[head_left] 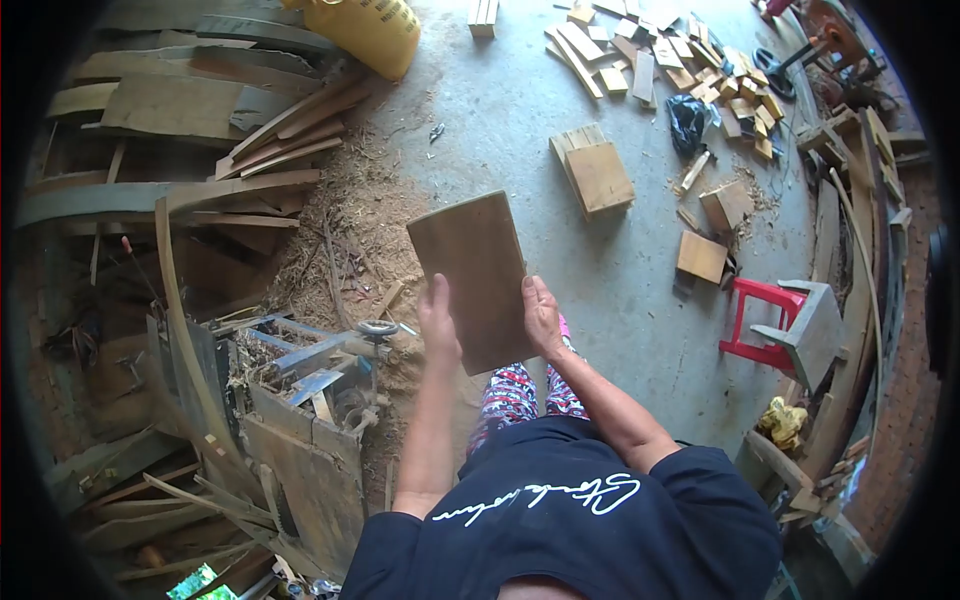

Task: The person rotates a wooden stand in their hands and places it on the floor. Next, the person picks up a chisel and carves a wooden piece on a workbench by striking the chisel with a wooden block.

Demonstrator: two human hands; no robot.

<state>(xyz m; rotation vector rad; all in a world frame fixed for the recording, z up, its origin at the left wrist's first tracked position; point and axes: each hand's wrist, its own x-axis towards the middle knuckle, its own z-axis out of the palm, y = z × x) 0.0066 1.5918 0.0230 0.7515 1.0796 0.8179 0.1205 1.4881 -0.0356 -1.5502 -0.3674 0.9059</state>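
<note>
Between my two hands is a flat, rectangular brown wooden board [470, 280], tilted in front of my body above the floor. My left hand [438, 322] presses along its left edge, fingers pointing up the board. On the opposite edge, my right hand [541, 315] grips with the thumb side showing on the face. The fingertips behind the board are hidden. Beyond it, stacked wooden boards [600, 178] of similar size rest on the concrete.
A worn machine [310, 400] with a metal top stands at my left, amid sawdust [370, 220] and piled planks [170, 105]. Offcuts [690, 60] lie scattered at the far right. A red plastic stool [755, 320] lies at right, near wood blocks [702, 257]. A yellow sack [365, 35] is at the top.
</note>
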